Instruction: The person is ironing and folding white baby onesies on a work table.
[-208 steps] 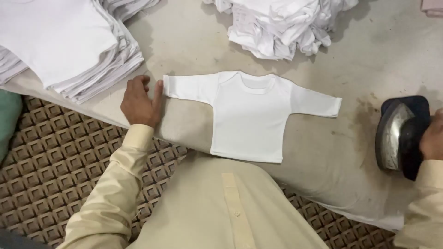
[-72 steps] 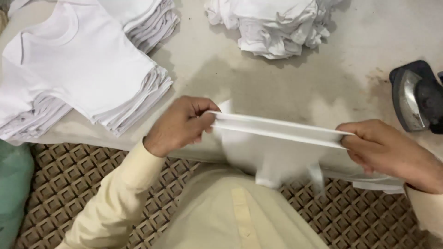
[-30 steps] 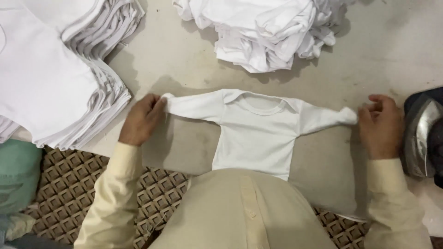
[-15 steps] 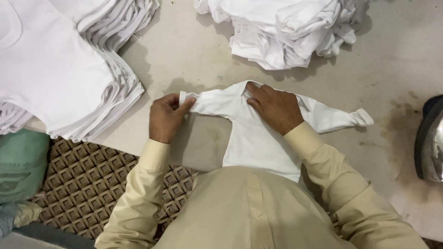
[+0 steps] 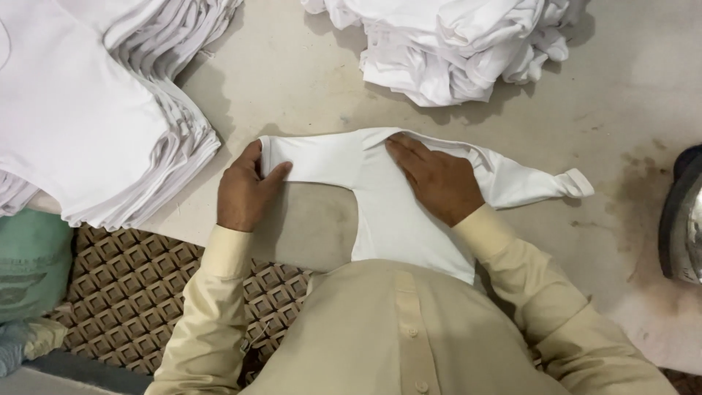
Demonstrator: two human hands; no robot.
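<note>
Head view: a small white long-sleeved shirt [image 5: 387, 212] lies flat on the grey table [image 5: 292, 80], at its near edge. The left hand [image 5: 245, 192] pinches the left sleeve end between thumb and fingers. The right hand [image 5: 439, 179] presses open-palmed on the chest. A folded stack [image 5: 88, 110] sits far left, a loose heap [image 5: 453, 40] beyond.

A single head-worn camera looks steeply down, close over the surface [image 5: 292, 80], taking in the person's chest, both forearms and hands.

Two hands, one shirt [image 5: 395, 212] (spread flat).
</note>
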